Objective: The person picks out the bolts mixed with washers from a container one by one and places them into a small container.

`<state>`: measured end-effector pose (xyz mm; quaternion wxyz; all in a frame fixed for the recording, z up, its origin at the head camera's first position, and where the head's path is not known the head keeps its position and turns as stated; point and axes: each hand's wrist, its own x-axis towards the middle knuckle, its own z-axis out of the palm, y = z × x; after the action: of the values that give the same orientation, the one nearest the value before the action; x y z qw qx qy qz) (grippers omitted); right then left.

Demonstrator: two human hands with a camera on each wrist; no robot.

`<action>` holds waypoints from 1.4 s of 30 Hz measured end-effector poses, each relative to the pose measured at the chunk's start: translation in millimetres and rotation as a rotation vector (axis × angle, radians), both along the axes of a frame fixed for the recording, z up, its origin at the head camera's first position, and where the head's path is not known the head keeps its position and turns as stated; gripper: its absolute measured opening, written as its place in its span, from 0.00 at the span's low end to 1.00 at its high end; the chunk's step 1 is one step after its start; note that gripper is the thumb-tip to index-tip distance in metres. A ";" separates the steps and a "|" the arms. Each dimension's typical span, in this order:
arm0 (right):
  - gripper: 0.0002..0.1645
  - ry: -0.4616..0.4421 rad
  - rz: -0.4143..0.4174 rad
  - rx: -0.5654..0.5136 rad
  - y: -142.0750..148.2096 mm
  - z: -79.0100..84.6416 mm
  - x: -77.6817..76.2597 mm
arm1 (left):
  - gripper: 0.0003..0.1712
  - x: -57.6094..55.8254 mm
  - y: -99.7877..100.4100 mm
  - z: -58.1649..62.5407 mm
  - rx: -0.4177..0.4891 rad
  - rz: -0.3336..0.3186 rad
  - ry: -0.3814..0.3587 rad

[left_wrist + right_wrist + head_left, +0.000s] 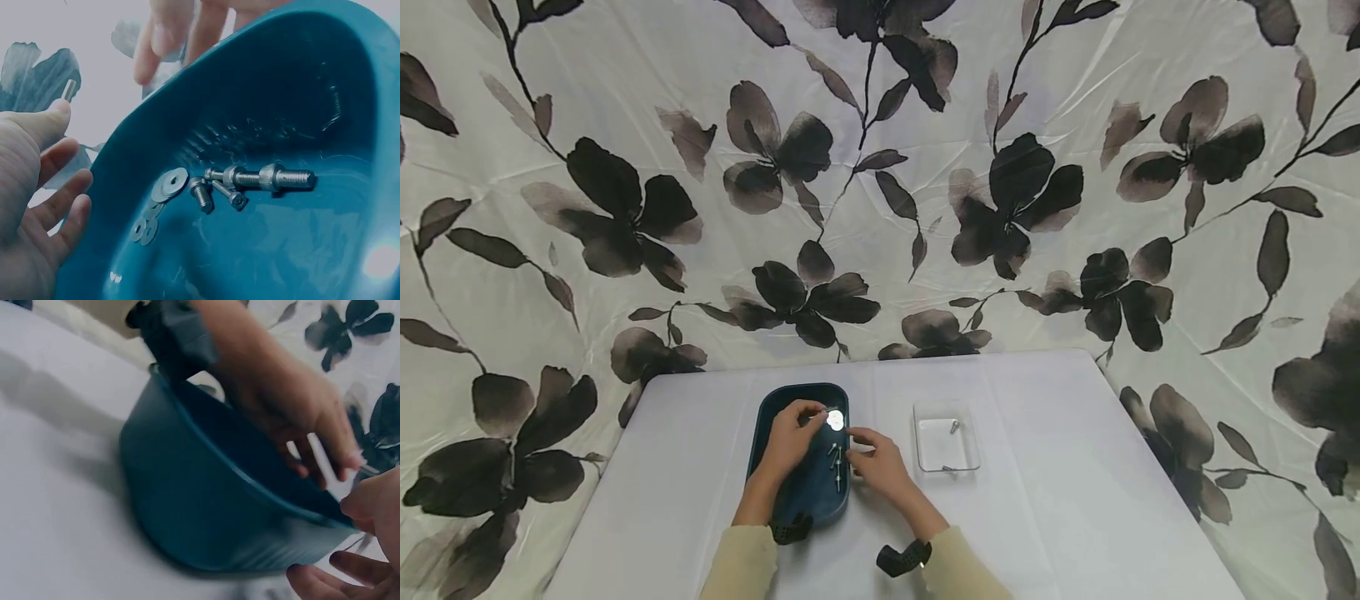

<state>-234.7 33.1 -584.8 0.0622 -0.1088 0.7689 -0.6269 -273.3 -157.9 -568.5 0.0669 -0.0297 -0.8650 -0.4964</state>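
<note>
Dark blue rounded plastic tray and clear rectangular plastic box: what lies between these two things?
In the head view, the person's right hand lies between the tray and the box, beside the tray's rim; then only white tabletop shows.

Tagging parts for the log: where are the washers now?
In the left wrist view, the washers lie inside the blue tray, just left of the bolts; the head view puts them by the tray's right wall, just beyond the bolts.

Indoor workspace: table, floral curtain
</note>
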 end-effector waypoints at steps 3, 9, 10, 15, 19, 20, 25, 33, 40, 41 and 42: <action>0.23 0.000 -0.004 0.044 8.4 7.8 -0.7 | 0.09 3.4 -0.4 1.1 0.004 0.000 -0.008; 0.18 0.044 -0.021 0.102 35.6 30.2 -1.2 | 0.07 9.8 -3.5 -1.4 -0.024 -0.014 0.017; 0.18 0.055 -0.026 0.107 41.2 33.9 -1.9 | 0.07 10.3 -4.1 -1.8 -0.028 -0.015 0.020; 0.16 0.090 -0.067 0.140 71.1 48.8 -7.0 | 0.08 11.9 -6.1 -2.0 -0.031 -0.015 0.004; 0.15 0.108 -0.146 0.179 96.4 54.1 -13.6 | 0.09 12.3 -6.5 -1.9 -0.034 -0.013 0.005; 0.15 0.104 -0.164 0.186 102.7 55.2 -14.9 | 0.09 12.8 -6.5 -2.1 -0.035 -0.013 0.006; 0.16 0.068 -0.234 0.239 131.0 56.5 -20.0 | 0.09 16.8 -8.2 -6.9 -0.048 -0.011 -0.008; 0.19 0.006 -0.316 0.264 161.3 45.6 -24.2 | 0.09 17.5 -5.8 -10.7 -0.037 -0.014 0.016; 0.23 -0.139 -0.353 0.180 167.3 15.5 -22.9 | 0.08 21.5 -3.7 -11.7 -0.020 -0.004 0.009; 0.23 -0.143 -0.358 0.169 167.5 11.4 -23.1 | 0.08 22.1 -3.8 -11.5 -0.022 -0.003 0.019; 0.23 -0.144 -0.362 0.161 167.8 7.6 -23.3 | 0.08 22.7 -3.7 -11.2 -0.019 0.001 0.023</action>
<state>-258.0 200.9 -577.2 0.0121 0.0816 0.8171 -0.5705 -250.5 -161.6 -579.6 0.0768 -0.0358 -0.8689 -0.4877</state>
